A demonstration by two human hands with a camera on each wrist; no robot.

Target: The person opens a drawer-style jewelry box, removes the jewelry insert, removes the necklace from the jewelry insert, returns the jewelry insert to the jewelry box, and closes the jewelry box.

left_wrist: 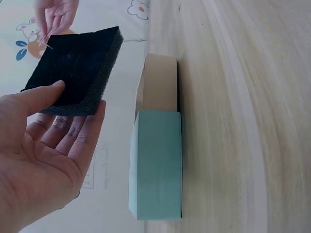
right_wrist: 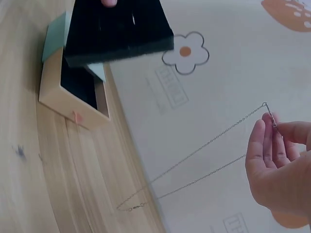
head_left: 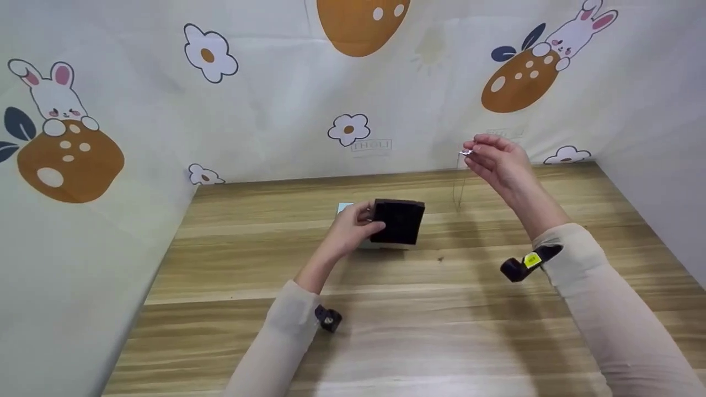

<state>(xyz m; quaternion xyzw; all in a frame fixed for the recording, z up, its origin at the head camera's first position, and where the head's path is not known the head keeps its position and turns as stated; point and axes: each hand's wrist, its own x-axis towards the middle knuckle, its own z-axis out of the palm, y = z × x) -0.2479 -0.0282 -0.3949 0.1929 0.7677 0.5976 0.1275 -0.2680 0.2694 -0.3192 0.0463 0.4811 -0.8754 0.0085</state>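
Note:
My left hand point(head_left: 348, 229) holds a black foam pad point(head_left: 398, 221) above the table, thumb on its face and fingers behind it. The left wrist view shows the pad's velvety face and rough, porous side. Up and to the right, my right hand point(head_left: 501, 165) pinches a small shiny part of a thin silver necklace point(head_left: 459, 190), whose chain hangs in a long loop. In the right wrist view the clasp point(right_wrist: 136, 207) is at the loop's low end. Below the pad, a box has a teal sleeve point(left_wrist: 159, 165) and a beige drawer point(right_wrist: 73, 92) pulled partly out, dark inside.
The box stands on a wood-grain table point(head_left: 265, 264) near its back edge, with a pink pull tab point(right_wrist: 77, 117) on the drawer. A pale cloth point(head_left: 276, 110) printed with rabbits and flowers hangs behind the table. Each wrist wears a small black camera point(head_left: 329, 318).

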